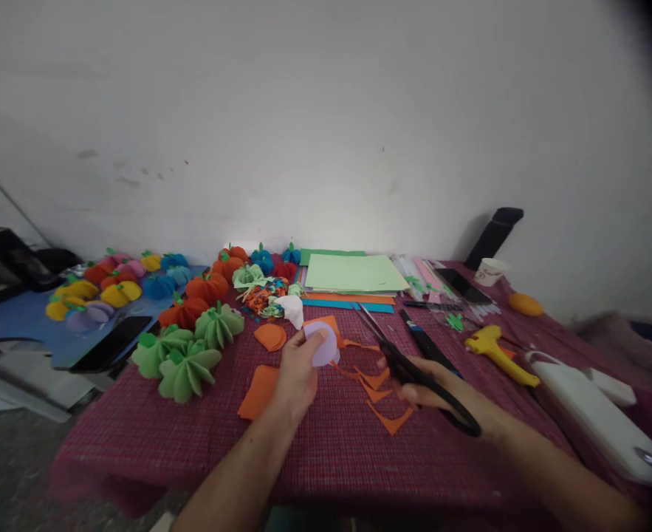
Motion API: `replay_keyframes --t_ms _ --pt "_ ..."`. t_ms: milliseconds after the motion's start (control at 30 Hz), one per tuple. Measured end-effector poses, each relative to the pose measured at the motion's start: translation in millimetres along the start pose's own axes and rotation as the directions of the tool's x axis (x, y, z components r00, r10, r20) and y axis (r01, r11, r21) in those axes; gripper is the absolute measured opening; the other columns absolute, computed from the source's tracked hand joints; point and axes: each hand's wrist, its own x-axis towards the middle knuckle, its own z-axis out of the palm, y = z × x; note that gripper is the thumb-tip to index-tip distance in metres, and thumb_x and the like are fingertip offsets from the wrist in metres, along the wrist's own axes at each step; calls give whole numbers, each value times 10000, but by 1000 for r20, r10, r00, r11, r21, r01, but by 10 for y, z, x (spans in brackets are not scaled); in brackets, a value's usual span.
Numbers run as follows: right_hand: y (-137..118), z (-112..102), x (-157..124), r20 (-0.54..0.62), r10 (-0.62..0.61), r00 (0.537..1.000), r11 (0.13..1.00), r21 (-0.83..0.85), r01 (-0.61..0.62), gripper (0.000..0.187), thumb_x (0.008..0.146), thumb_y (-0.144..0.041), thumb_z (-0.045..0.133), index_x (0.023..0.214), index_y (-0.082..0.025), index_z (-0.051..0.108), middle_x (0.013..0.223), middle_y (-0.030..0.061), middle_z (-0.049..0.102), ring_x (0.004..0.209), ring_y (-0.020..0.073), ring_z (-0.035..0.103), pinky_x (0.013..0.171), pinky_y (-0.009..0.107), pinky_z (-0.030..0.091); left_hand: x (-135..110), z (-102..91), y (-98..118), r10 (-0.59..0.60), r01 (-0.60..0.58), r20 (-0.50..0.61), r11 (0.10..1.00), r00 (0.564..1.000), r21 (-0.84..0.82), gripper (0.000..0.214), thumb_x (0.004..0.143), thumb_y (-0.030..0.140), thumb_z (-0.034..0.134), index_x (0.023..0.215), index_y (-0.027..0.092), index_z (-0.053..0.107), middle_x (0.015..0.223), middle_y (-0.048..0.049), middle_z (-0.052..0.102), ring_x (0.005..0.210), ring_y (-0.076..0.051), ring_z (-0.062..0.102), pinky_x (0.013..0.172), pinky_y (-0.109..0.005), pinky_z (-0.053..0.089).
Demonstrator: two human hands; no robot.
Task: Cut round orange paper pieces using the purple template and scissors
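Between the thumb and fingers of my left hand [297, 362] is a lilac paper circle [323, 343], laid over a piece of orange paper [332, 323] that shows behind its upper edge. My right hand [422, 380] grips black-handled scissors [397, 362]; their blades point up and left, slightly apart, just right of the held paper. Under and between my hands lie curved orange paper scraps [389, 417]. A stack of cut orange rounds [270, 337] lies left of my left hand, and orange paper squares [259, 391] lie partly behind my left forearm.
Paper pumpkins [190, 366] in several colours stand at the left. Behind are a heap of shreds [264, 297] and stacked coloured sheets [356, 273]. At the right lie a black cutter [428, 343], a yellow glue gun [501, 355], a paper cup [490, 271] and a white board [596, 414].
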Motion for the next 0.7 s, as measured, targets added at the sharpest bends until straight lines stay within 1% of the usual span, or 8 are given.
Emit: replay_keyframes --t_ms 67,133,333,467,567,700 --pt "28 -59 -133 97 56 994 998 -37 -53 408 717 -481 616 990 -179 609 709 7 491 596 113 421 520 220 335 9 -10 -4 -8 8 -12 1000 1000 8 246 552 217 742 749 110 640 656 -19 655 559 -110 574 582 -241 433" --pt "62 -65 -196 136 95 986 995 -51 -89 388 719 -489 611 947 -175 620 690 5 471 584 109 409 511 217 327 17 -14 -8 -23 23 -32 1000 999 18 260 536 222 747 745 113 639 658 -23 656 567 -122 582 586 -254 440" --pt "107 22 -131 215 150 965 985 49 -165 383 723 -452 627 986 -176 596 718 -2 484 570 85 424 504 196 354 9 -3 1 -32 33 -35 998 999 46 263 536 224 743 748 113 635 655 -25 656 556 -125 580 585 -261 448" --pt "56 91 -58 208 163 964 975 116 -190 377 702 -470 635 907 -156 594 700 4 520 542 82 435 482 197 358 -1 4 3 -39 41 -40 998 998 50 248 531 228 742 726 118 635 643 -19 651 533 -118 566 575 -259 443" --pt "34 146 0 196 138 971 976 141 -167 363 695 -461 641 871 -148 586 679 6 529 547 92 454 485 205 360 -4 7 -17 -46 47 -32 998 998 39 232 533 224 740 716 122 642 626 -10 644 530 -112 562 570 -250 432" --pt "71 237 108 199 99 975 967 212 -142 372 728 -431 628 945 -137 561 653 0 524 568 102 475 532 223 381 -13 13 -55 -66 66 -12 997 998 35 227 529 211 741 718 118 656 626 -14 647 548 -118 569 564 -242 416"
